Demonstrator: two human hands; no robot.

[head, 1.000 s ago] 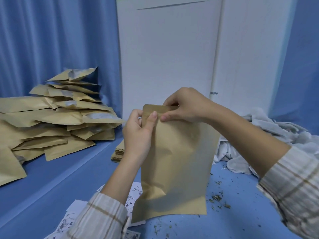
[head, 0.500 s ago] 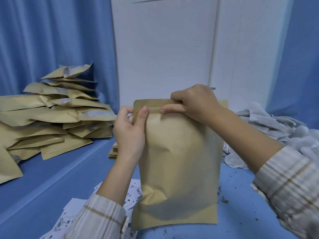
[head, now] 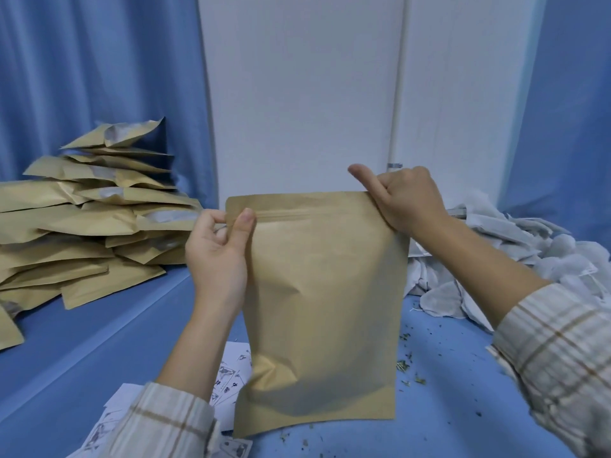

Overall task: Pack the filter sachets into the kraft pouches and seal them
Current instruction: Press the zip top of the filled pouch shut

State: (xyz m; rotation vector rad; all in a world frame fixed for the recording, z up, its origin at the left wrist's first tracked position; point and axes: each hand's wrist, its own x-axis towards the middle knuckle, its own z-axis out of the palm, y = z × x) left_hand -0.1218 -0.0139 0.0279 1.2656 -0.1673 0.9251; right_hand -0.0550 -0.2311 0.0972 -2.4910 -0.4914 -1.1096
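The kraft pouch (head: pixel 324 309) stands upright on the blue table (head: pixel 99 358), centre near. The left hand (head: pixel 218 259) pinches the zip strip (head: pixel 284 213) at the pouch's top-left corner between thumb and fingers. The right hand (head: pixel 401 196) grips the top-right corner, thumb raised. Step in hand: sealing; the strip appears pressed along its length. Next move, as judged: confirm closure, then place the pouch on the pile of filled pouches (head: pixel 82 226) at far left. Loose filter sachets (head: pixel 529 259) lie at right.

Your left hand (head: pixel 216 256) pinches the kraft pouch (head: pixel 322 312) at its top left corner (thumb in front). Your right hand (head: pixel 405 198) grips the top right corner, thumb raised.
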